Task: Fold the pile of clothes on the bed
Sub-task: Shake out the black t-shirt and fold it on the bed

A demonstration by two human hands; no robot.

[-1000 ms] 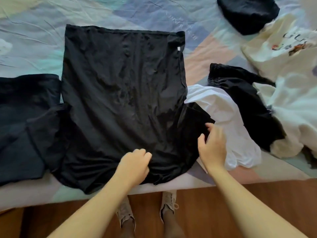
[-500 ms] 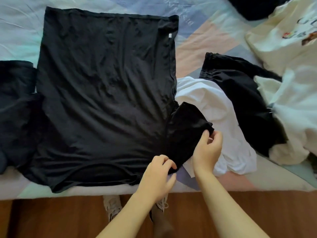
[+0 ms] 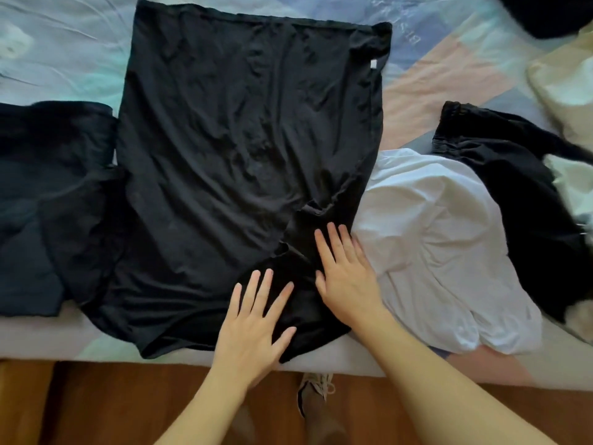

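The black T-shirt [image 3: 244,149] lies spread flat on the bed [image 3: 433,78], collar end at the near edge, its right sleeve turned inward over the body. The left hand [image 3: 256,319] and the right hand [image 3: 343,271] both lie flat on that folded sleeve, fingers straight and spread, gripping nothing. The step in hand appears to be pressing the sleeve fold flat. To do it well, the palms should stroke outward from the crease so no ridge is trapped, and the folded edge should run parallel to the shirt's side seam. The opposite sleeve overlaps a dark garment [image 3: 41,200] and probably needs matching treatment. The white garment [image 3: 442,239] touches the shirt's right edge and risks being caught in later folds.
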